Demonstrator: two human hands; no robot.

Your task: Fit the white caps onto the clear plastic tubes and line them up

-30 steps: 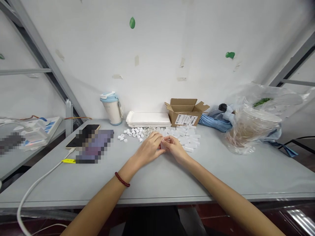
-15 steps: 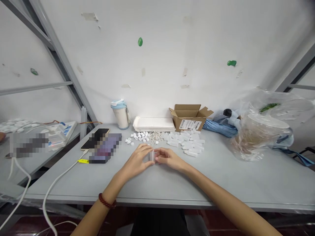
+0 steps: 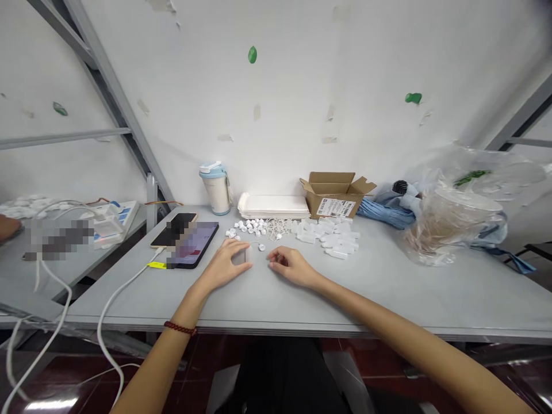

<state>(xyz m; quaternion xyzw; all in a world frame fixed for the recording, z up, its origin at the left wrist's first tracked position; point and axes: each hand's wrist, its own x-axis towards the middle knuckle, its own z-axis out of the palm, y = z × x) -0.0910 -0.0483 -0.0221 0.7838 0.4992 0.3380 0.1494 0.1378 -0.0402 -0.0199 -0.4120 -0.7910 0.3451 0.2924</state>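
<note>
My left hand (image 3: 224, 265) rests on the grey table (image 3: 302, 305) with its fingers closed round a small translucent plastic bottle (image 3: 240, 256). My right hand (image 3: 288, 265) lies a short way to its right with the fingers curled in; what they hold, if anything, is hidden. Between the two hands a small white cap (image 3: 261, 247) lies loose on the table. Behind the hands are a scatter of white caps (image 3: 250, 226), thin white inserts (image 3: 276, 229) and a pile of several small clear bottles (image 3: 332, 237).
Two phones (image 3: 185, 237) lie left of my left hand, one on a white cable (image 3: 125, 284). At the back stand a cup (image 3: 214, 188), white trays (image 3: 271, 206) and an open cardboard box (image 3: 335, 194). A plastic bag (image 3: 457, 215) sits right.
My hands held the bottle together at the centre; now they have parted and lowered to the table, the left keeping the bottle. The view has shifted.
</note>
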